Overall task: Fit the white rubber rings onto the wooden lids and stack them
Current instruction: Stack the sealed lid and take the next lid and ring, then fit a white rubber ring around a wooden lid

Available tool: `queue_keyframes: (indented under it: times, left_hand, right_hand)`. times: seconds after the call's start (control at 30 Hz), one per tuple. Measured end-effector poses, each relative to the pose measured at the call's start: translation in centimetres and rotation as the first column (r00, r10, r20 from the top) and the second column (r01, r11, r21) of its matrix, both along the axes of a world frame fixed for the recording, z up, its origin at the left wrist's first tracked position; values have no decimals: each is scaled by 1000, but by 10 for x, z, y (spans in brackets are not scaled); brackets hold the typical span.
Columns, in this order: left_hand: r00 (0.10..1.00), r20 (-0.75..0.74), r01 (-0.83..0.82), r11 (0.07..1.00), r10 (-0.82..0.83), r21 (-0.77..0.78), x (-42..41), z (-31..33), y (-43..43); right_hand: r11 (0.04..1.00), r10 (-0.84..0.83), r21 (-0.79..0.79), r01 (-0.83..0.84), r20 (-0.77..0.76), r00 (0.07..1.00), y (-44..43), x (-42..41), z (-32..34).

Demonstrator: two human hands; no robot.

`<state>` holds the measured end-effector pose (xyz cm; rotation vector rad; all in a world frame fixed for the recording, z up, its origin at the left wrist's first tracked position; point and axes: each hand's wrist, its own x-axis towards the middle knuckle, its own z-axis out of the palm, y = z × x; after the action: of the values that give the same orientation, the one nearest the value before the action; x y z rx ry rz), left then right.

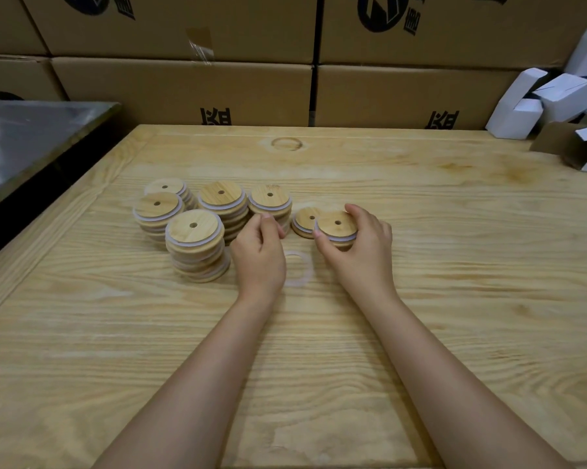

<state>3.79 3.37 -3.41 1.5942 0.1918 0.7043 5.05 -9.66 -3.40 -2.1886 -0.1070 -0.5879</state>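
The right hand (pixel 356 242) was curled around a round, pale wooden lid with a small centre hole (pixel 336 225), thumb on its near edge and fingers over its far edge. A white rubber ring already showed around its rim. The lid sat flat side up, its axis roughly vertical with a slight tilt toward the camera, and being a disc it had no long axis to speak of. It overlapped a second ringed wooden lid (pixel 305 221) lying on the light pine tabletop (pixel 454 299) just to its left.

The left hand (pixel 259 255) was loosely closed; whether it held anything could not be told. A loose translucent white rubber ring (pixel 300 268) lay flat on the tabletop, nearer the camera than the held lid and between the two hands.

Left of the held lid stood five stacks of ringed wooden lids (pixel 197 245) — the nearest one leaned visibly. A nudge from the left hand, right beside it, could probably topple it, and setting the held lid down off-centre might let it slide off.
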Motion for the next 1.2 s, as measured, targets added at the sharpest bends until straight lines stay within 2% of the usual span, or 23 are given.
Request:
queue_keyframes:
  times: [0.13, 0.23, 0.33, 0.5, 0.7, 0.77, 0.93, 1.2]
  left_hand:
    - [1000, -1, 1, 999, -1, 48, 0, 1, 1]
    - [1000, 5, -4, 997, 4, 75, -1, 2, 1]
    - [1000, -2, -11, 996, 12, 87, -1, 2, 1]
    - [1000, -18, 10, 998, -9, 61, -1, 3, 0]
    - [999, -25, 39, 999, -38, 36, -2, 3, 0]
    - [999, -26, 47, 999, -46, 25, -2, 3, 0]
    - [998, -18, 66, 998, -66, 13, -2, 3, 0]
    - [996, -48, 74, 996, -77, -53, 1, 2, 1]
  right_hand:
    - [996, 32, -77, -34, -31, 999, 3, 8, -6]
    - [980, 27, -198, -34, -34, 999, 6, 24, -1]
    - [949, 18, -310, -52, -110, 994, 9, 40, 4]
    - [925, 33, -365, -104, -195, 980, 14, 52, 6]
    - [830, 12, -538, -147, -246, 969, 13, 51, 10]
    - [832, 15, -532, -155, -259, 966, 8, 49, 11]
    - [937, -23, -332, -107, -364, 931, -18, 45, 7]
    - [952, 37, -273, -139, -350, 936, -43, 29, 4]
